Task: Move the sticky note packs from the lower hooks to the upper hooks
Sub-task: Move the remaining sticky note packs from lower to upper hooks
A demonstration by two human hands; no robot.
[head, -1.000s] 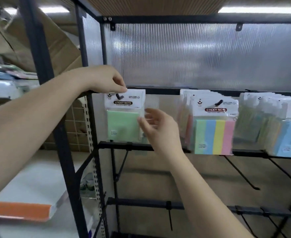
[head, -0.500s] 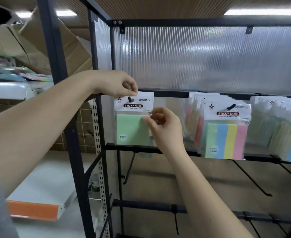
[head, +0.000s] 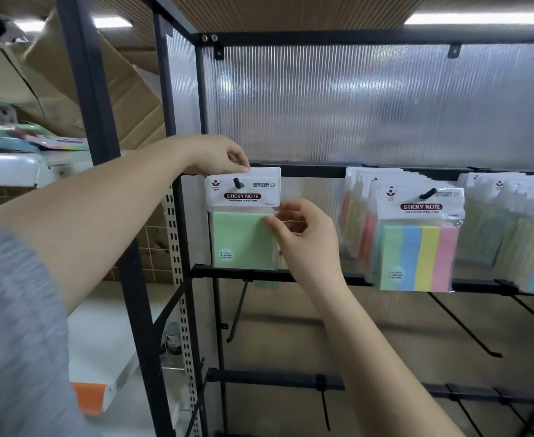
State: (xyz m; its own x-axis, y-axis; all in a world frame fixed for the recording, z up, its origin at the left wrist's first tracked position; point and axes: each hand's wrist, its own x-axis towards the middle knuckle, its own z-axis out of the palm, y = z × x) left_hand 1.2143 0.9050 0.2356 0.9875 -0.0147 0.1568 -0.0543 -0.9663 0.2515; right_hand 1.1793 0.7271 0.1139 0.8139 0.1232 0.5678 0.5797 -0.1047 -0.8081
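Ribbed plastic backs the black rack where my green sticky note pack [head: 243,228] hangs on an upper hook [head: 238,183]. It looks light and floppy, best held by its stiff card header. My left hand [head: 218,156] pinches the header's top edge; my right hand [head: 303,238] pinches the pack's right edge.

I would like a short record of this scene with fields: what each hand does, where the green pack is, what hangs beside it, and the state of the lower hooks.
left hand: left hand pinches the top edge of the green sticky note pack
right hand: right hand pinches the pack's right side
green pack: hangs on the upper hook, hook tip showing through its hole
beside it: multicolour packs on the next upper hook to the right
lower hooks: the lower hooks in view carry no packs
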